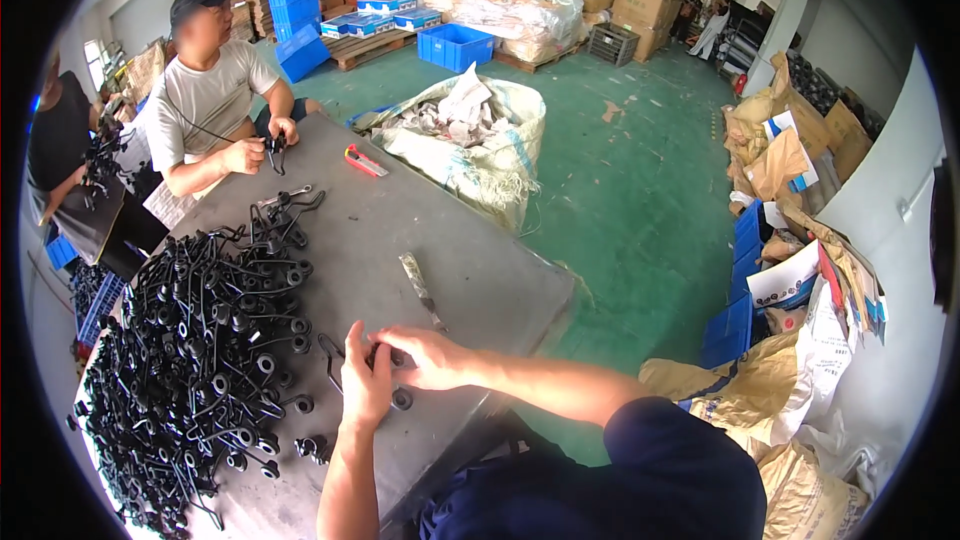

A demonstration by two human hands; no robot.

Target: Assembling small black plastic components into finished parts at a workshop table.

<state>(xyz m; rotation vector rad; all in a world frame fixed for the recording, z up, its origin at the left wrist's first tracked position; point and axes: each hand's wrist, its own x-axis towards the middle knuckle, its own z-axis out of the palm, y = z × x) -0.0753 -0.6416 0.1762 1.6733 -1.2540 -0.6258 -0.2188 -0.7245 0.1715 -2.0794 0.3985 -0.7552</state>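
Note:
My left hand (pixel 366 380) and my right hand (pixel 428 356) meet over the near part of the grey table (pixel 370 220). Both are closed around a black bent rod with round bushing ends (pixel 401 399); its thin loop sticks out left of my fingers, and its middle is hidden. To the left lies a large heap of similar black bent rods (pixel 200 360). A few loose black pieces (pixel 312 448) rest beside my left forearm. Just beyond my hands lies a knife-like tool with a wrapped handle (pixel 424 292), touched by neither hand.
Farther up the table are a red utility knife (pixel 366 162) and a wrench (pixel 286 195). A seated co-worker (pixel 215 90) holds a black part; another person stands far left. A big white sack of scraps (pixel 470 145) adjoins the table. Blue bins (pixel 727 332) and cartons line the right wall.

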